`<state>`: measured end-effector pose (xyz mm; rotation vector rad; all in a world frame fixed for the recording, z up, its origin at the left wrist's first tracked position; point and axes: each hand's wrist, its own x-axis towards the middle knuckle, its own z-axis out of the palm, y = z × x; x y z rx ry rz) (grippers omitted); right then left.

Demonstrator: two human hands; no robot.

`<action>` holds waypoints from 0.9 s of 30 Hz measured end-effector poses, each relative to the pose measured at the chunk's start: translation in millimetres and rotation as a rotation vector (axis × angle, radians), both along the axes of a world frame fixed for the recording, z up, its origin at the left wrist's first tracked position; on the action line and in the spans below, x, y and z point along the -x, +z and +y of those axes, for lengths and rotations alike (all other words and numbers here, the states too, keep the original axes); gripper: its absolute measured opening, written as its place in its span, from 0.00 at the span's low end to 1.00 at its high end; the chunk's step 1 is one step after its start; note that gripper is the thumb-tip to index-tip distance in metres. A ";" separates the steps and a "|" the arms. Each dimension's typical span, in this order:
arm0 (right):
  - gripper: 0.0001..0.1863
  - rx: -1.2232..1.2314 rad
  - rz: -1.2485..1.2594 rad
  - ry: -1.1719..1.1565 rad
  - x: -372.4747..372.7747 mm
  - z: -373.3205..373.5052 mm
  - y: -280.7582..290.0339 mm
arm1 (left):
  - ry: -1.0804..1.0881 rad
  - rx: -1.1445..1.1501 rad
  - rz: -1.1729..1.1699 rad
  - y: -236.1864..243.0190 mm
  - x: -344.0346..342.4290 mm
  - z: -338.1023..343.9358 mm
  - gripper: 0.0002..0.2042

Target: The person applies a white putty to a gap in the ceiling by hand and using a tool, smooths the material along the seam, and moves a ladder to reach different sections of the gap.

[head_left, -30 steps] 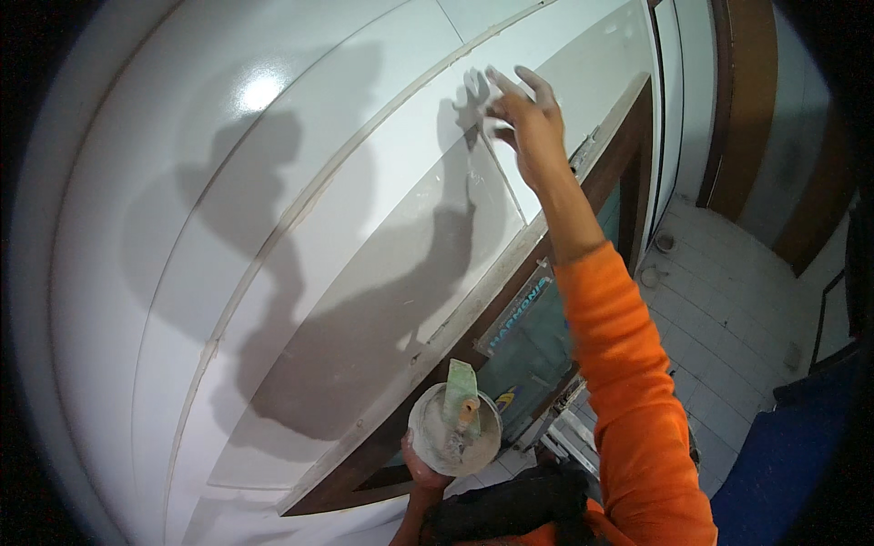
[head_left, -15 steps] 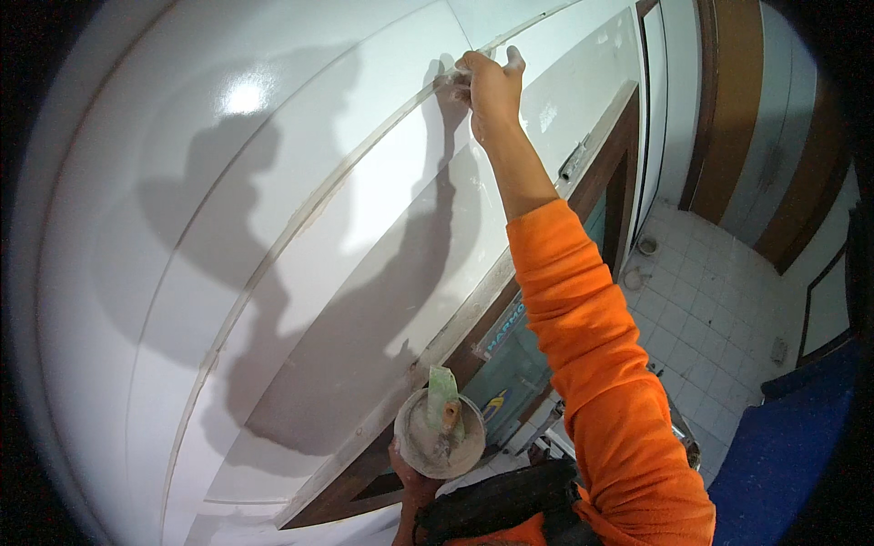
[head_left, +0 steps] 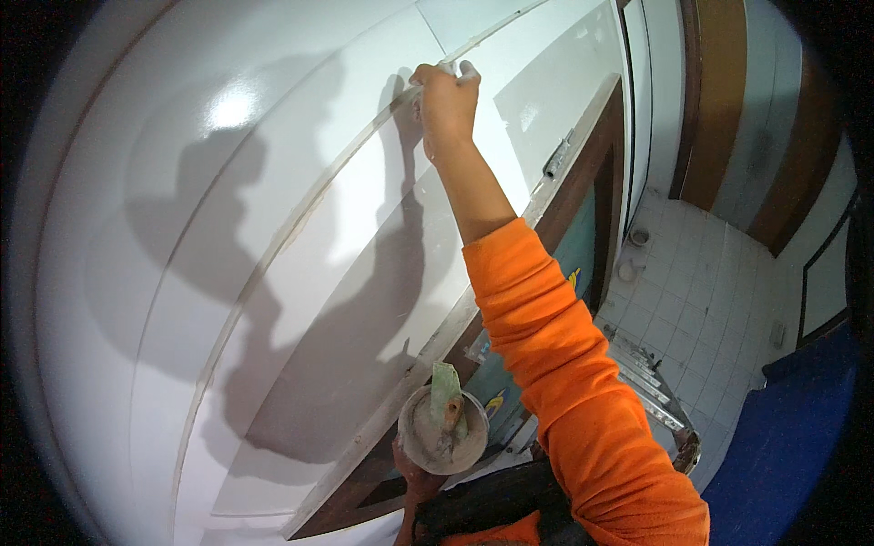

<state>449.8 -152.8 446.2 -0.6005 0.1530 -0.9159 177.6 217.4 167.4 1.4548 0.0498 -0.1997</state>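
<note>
My right hand (head_left: 448,107), at the end of an orange sleeve, reaches up to the rough strip (head_left: 300,218) where the white wall meets the glossy white surface above. Its fingers are curled against that strip; a pale bit shows between them, too hidden to name. Low in the middle, my left hand (head_left: 417,473) grips a round bowl (head_left: 414,446) from its left and underside. Greyish paste coats the bowl's inside. A putty knife with a pale green blade (head_left: 444,387) stands in it, tilted against the rim.
Below the wall runs a brown door frame (head_left: 605,200) with glass and a metal door closer (head_left: 557,156). Metal ladder parts (head_left: 651,391) stand beneath my right arm. Far below, small pots (head_left: 639,237) sit on the white tiled floor (head_left: 674,291). A blue surface (head_left: 783,446) lies at lower right.
My right hand has slid left and slightly down along the strip. The bowl stays in my left hand, nearly unmoved. More of the ladder shows beside my right sleeve.
</note>
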 end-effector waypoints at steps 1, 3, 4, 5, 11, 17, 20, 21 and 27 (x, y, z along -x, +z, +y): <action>0.49 0.033 0.024 -0.021 0.6 0.6 -2.8 | 0.014 0.140 0.092 14.8 0.6 -11.7 0.31; 0.45 0.055 0.058 -0.059 6.6 5.2 -8.5 | 0.035 0.316 0.222 32.2 1.4 -25.1 0.29; 0.43 0.044 0.067 -0.076 13.6 9.1 -13.4 | 0.043 0.349 0.262 37.0 1.9 -28.5 0.29; 0.42 0.021 0.056 -0.074 18.2 11.3 -14.7 | 0.035 0.276 0.249 38.9 2.0 -29.6 0.29; 0.40 -0.076 -0.046 -0.029 32.8 -2.3 -14.4 | 0.016 0.556 0.284 14.9 0.6 -13.8 0.27; 0.40 0.010 -0.071 -0.026 20.3 -1.3 -18.9 | 0.081 0.252 0.146 13.3 5.3 -9.6 0.29; 0.40 -0.016 -0.091 0.014 26.5 5.0 -12.8 | -0.009 -0.172 -0.164 -21.7 11.2 19.0 0.29; 0.40 -0.028 -0.094 0.022 27.2 3.2 -13.6 | -0.048 -0.232 -0.193 -17.2 10.5 14.6 0.29; 0.31 -0.172 -0.193 0.084 21.3 3.3 -19.4 | -0.017 0.066 0.081 15.2 13.7 -6.1 0.31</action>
